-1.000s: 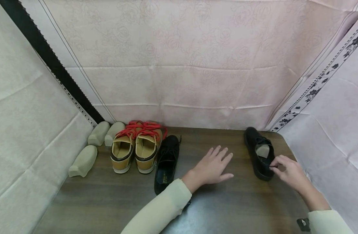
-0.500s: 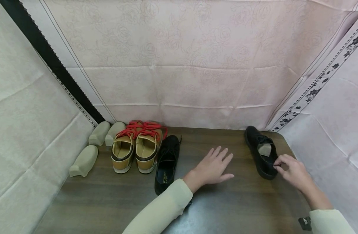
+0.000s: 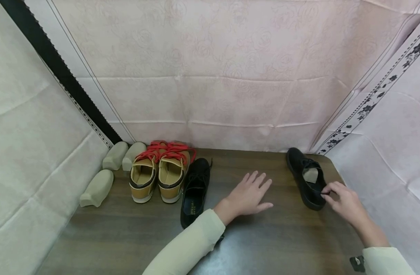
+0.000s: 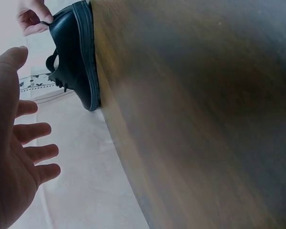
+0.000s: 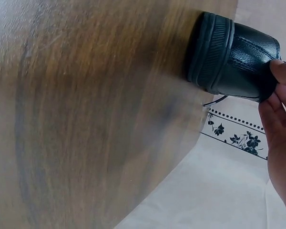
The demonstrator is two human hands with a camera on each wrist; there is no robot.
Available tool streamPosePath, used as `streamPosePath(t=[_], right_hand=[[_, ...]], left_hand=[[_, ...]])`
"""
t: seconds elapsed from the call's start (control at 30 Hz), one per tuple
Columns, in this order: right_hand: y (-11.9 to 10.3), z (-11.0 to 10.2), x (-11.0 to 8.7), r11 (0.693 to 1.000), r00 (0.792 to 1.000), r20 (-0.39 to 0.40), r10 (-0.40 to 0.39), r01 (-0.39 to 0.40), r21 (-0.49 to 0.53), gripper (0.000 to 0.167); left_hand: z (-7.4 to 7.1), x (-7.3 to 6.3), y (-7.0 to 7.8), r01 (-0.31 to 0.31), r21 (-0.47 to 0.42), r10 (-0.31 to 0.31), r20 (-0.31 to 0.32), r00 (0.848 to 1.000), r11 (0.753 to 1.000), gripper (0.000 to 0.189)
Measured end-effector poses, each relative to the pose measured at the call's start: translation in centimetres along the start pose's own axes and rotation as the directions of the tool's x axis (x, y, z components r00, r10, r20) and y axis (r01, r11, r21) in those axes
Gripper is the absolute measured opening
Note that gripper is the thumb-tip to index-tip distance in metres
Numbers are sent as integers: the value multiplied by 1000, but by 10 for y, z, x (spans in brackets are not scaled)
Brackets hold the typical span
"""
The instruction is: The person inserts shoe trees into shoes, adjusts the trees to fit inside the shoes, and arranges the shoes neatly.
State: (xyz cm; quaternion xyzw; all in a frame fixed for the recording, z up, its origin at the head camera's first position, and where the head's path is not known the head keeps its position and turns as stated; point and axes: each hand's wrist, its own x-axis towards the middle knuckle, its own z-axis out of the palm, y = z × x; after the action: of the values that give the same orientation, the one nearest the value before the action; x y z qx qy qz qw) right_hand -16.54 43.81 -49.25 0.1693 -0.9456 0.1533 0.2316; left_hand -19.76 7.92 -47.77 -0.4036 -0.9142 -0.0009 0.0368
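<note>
At the right end of the wooden surface stands a black leather shoe (image 3: 301,179) with a pale shoe insert (image 3: 310,175) inside it. My right hand (image 3: 344,202) pinches the rim of its heel between thumb and fingers; the right wrist view shows that grip on the shoe's heel (image 5: 248,67) up close. With fingers spread and nothing held, my left hand (image 3: 247,196) hovers over the middle of the surface. Its forearm passes over the other black shoe (image 3: 196,187) and hides something dark below the sleeve.
Left of the other black shoe stand two tan shoes (image 3: 171,179) with red laces. Several pale shoe inserts (image 3: 97,188) lie at the far left. Patterned cloth (image 3: 210,99) hangs behind and on both sides. A small dark item (image 3: 357,263) shows beside the right sleeve.
The right hand and the black shoe's heel have shifted slightly to the right since a second ago. My left hand stays about where it was.
</note>
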Motion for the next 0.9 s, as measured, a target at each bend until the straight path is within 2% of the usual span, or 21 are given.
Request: streamPosePath(t=[0.1, 0.2, 0.5, 0.6, 0.73, 0.9], right_hand=[[-3, 0, -1, 999, 999, -9, 34, -34, -3, 31], [-9, 3, -3, 1000, 999, -45, 27, -27, 1, 33], [-31, 14, 7, 983, 980, -173, -103, 126, 132, 36], [-38, 17, 12, 975, 976, -174, -133, 160, 153, 33], [-50, 21, 15, 973, 981, -142, -134, 157, 167, 32], [-67, 25, 20, 965, 978, -140, -156, 182, 190, 38]], left_hand=[[-1, -2, -3, 4, -7, -4, -3, 1000, 1000, 79], [-3, -4, -5, 14, -19, -14, -4, 1000, 1000, 79], [-10, -15, -16, 37, -37, -38, -32, 999, 999, 77], [-9, -18, -21, 45, -36, -47, -47, 998, 998, 77], [-12, -25, -26, 49, -18, -50, -65, 997, 999, 77], [-17, -34, -33, 51, 3, -50, -90, 995, 999, 77]])
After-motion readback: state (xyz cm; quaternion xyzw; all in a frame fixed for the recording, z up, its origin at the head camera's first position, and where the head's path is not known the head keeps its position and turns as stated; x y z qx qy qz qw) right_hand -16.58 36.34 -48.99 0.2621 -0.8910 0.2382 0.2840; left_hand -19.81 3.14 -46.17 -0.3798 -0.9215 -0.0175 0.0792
